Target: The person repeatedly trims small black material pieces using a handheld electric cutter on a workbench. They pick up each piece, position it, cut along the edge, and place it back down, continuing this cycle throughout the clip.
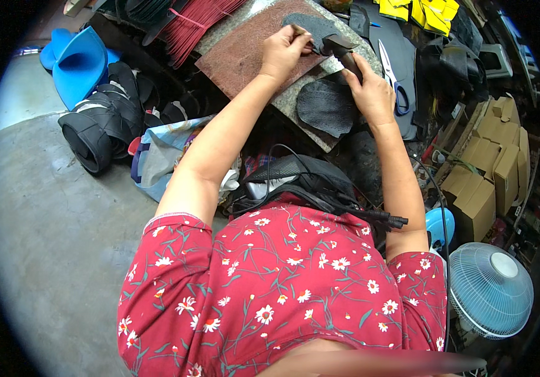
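My right hand (372, 94) grips a hammer (349, 61) by its dark handle. The hammer's head sits low over the edge of a dark grey sole-shaped piece (311, 26). Beside it, my left hand (282, 55) is closed in a pinch at that piece; what its fingertips hold is too small to make out. Under the left hand lies a reddish-brown board (235, 63), resting on a speckled grey slab (304, 119). A black textured sole-shaped piece (325, 108) lies on the slab, nearer to me, left of my right wrist.
Scissors (388, 70) with blue handles lie right of the slab. Red strips (188, 31) are bundled at the far left; black rolls (97, 132) and blue sheets (81, 66) stand on the left. Cardboard boxes (471, 185) and a fan (491, 289) are on the right.
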A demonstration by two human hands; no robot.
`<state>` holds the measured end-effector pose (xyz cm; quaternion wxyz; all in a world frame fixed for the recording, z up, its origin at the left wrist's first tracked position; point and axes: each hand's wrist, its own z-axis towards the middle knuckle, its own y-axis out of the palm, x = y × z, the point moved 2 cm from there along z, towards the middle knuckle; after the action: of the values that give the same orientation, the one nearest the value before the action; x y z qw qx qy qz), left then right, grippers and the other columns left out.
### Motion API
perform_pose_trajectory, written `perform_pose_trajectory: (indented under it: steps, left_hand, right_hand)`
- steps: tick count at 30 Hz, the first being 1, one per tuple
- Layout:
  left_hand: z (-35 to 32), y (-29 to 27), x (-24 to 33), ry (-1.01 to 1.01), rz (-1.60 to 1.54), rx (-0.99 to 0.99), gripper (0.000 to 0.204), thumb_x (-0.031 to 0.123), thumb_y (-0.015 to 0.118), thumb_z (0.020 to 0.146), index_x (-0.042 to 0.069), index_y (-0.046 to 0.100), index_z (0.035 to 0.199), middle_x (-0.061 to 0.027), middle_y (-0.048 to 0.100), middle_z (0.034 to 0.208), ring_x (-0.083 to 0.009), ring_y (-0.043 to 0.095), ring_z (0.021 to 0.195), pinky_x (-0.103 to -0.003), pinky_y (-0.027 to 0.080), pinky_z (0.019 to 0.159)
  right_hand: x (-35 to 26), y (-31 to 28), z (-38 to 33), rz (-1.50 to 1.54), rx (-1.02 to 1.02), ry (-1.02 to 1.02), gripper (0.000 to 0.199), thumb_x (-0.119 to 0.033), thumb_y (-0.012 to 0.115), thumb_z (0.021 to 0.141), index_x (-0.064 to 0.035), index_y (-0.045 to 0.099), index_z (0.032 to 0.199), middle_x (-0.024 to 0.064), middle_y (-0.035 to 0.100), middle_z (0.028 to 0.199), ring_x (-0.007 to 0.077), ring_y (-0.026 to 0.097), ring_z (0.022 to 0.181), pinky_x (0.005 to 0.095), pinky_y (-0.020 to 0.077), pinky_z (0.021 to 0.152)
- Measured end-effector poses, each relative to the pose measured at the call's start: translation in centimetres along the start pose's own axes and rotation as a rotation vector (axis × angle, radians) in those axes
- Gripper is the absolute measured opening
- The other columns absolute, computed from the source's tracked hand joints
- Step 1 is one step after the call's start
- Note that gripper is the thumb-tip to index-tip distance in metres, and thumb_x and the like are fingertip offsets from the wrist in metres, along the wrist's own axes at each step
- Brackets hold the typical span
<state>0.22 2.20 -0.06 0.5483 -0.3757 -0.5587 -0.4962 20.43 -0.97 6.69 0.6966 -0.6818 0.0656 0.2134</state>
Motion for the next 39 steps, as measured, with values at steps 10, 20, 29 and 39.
perform_pose_trajectory:
  steps: [10, 20, 29, 39]
  left_hand:
    - [0.0, 0.1, 0.0, 0.101, 0.282, -0.048, 0.017, 0.018, 0.069, 0.086, 0.002, 0.066, 0.091, -0.0102, 0.071, 0.080, -0.0161, 0.070, 0.069, -0.029, 0.055, 0.063]
    - [-0.1, 1.3, 2.8, 0.651, 0.761, -0.214, 0.014, 0.016, 0.066, 0.083, 0.005, 0.061, 0.091, -0.0150, 0.066, 0.084, -0.0331, 0.065, 0.079, -0.039, 0.053, 0.068]
    - [-0.4, 1.4, 2.7, 0.646, 0.777, -0.192, 0.015, 0.011, 0.066, 0.082, 0.004, 0.062, 0.095, -0.0157, 0.065, 0.086, -0.0338, 0.065, 0.080, -0.038, 0.053, 0.069]
    - [-0.1, 1.4, 2.3, 0.576, 0.769, -0.148, 0.017, 0.018, 0.067, 0.086, 0.004, 0.062, 0.096, -0.0152, 0.066, 0.086, -0.0342, 0.065, 0.080, -0.037, 0.053, 0.067]
  right_hand:
    - [0.6, 0.3, 0.2, 0.045, 0.045, -0.005, 0.041, -0.046, 0.059, 0.088, -0.0275, 0.058, 0.124, 0.0165, 0.070, 0.091, 0.0379, 0.067, 0.085, 0.0458, 0.0524, 0.074]
    - [-0.7, -6.2, -0.8, 0.785, 0.451, -0.190, 0.037, -0.024, 0.068, 0.090, -0.0076, 0.060, 0.122, 0.0129, 0.071, 0.101, 0.0159, 0.069, 0.084, 0.0304, 0.0526, 0.073]
    - [-0.8, -5.1, -1.7, 0.239, 0.311, -0.083, 0.042, -0.036, 0.066, 0.088, -0.0189, 0.059, 0.126, 0.0152, 0.070, 0.099, 0.0321, 0.069, 0.088, 0.0379, 0.0523, 0.075]
    - [1.3, -2.5, -1.6, 0.144, 0.098, 0.123, 0.046, -0.046, 0.061, 0.088, -0.0212, 0.058, 0.127, 0.0188, 0.067, 0.104, 0.0375, 0.064, 0.097, 0.0408, 0.0500, 0.081]
